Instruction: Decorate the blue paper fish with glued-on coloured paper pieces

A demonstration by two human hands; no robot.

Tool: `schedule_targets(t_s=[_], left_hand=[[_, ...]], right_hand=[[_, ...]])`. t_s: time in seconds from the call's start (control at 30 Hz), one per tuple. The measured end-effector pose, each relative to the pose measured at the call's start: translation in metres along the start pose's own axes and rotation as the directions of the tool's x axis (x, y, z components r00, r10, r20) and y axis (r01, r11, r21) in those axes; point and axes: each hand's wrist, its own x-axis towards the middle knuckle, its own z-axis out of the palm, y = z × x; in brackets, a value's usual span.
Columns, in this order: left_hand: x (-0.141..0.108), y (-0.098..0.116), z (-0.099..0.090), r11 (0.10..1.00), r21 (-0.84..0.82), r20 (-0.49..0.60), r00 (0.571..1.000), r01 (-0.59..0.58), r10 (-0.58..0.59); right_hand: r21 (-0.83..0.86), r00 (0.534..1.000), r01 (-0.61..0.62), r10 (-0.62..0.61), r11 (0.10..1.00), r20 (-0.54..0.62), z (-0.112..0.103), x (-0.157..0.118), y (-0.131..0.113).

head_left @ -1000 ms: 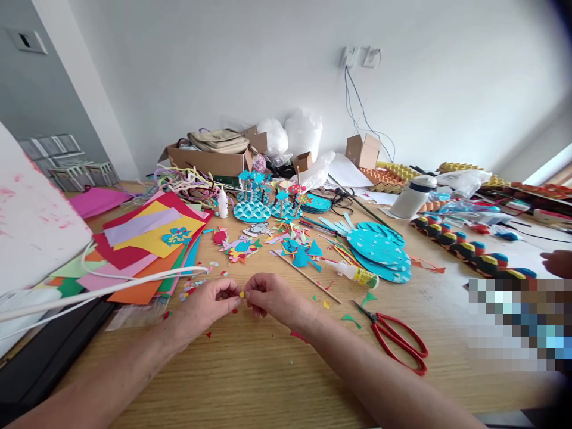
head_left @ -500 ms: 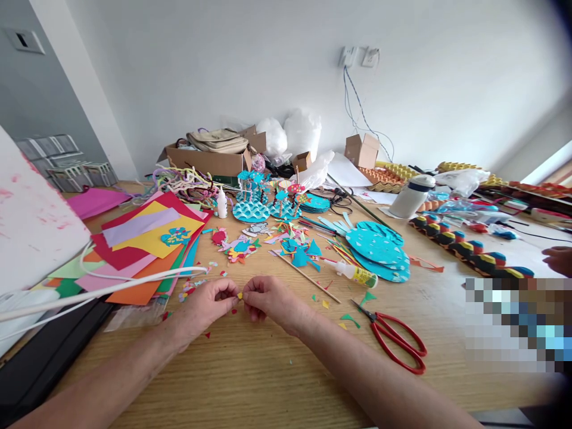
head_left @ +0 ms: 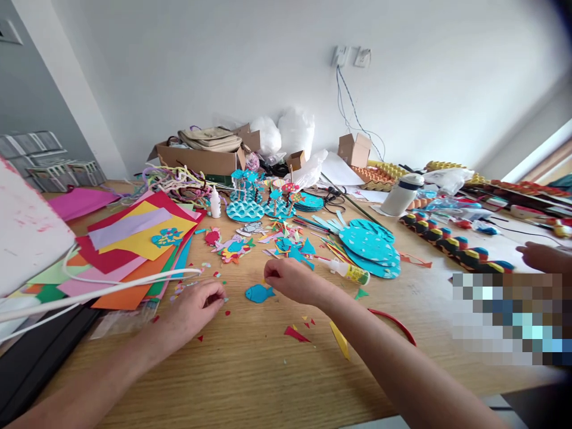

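Observation:
A blue paper fish (head_left: 259, 293) with drawn lines lies on the wooden table between my two hands. My left hand (head_left: 201, 304) is to its left, fingers curled and pinched near small coloured paper dots; whatever is in the pinch is too small to make out. Just above the fish's tail, my right hand (head_left: 286, 279) is closed, with a speck of yellow by its fingertips that I cannot clearly identify. Red scissors (head_left: 395, 325) are mostly hidden behind my right forearm, one handle loop showing. A red paper scrap (head_left: 296, 334) and a yellow paper strip (head_left: 339, 341) lie nearer me.
Coloured paper sheets (head_left: 134, 229) are stacked at left, under a white cable (head_left: 134, 283). Behind the hands are paper cutouts (head_left: 232, 247), a white bottle (head_left: 215, 204), a glue bottle (head_left: 351, 272) and blue paper discs (head_left: 370, 244). Another person's hand (head_left: 543, 257) is at far right.
My hands, together earlier over a small yellow piece, have moved apart, the right one up and to the right. The blue fish now shows between them. My right forearm now covers most of the scissors.

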Motion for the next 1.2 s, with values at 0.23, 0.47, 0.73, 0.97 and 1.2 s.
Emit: schedule_targets(t_s=[0.23,0.47,0.73,0.97,1.2], left_hand=[[-0.005,-0.01,0.006,0.977,0.159,0.033,0.99,-0.143,0.139],[-0.005,-0.022,0.011,0.957,0.227,0.032,0.984,-0.179,0.177],[-0.005,-0.027,0.013,0.942,0.263,0.04,0.978,-0.208,0.205],[-0.006,-0.028,0.013,0.937,0.272,0.039,0.976,-0.218,0.216],[-0.006,-0.027,0.013,0.937,0.273,0.013,0.975,-0.218,0.223]], right_hand=[[-0.141,0.983,0.103,-0.08,0.985,0.164,0.006,0.01,-0.001],[-0.295,0.969,0.16,-0.093,0.942,0.228,0.011,0.014,-0.007],[-0.421,0.961,0.188,-0.078,0.887,0.264,0.011,0.015,-0.015],[-0.46,0.973,0.171,-0.077,0.871,0.217,0.015,0.017,-0.012],[-0.444,0.981,0.158,-0.087,0.882,0.176,0.014,0.017,-0.01]])
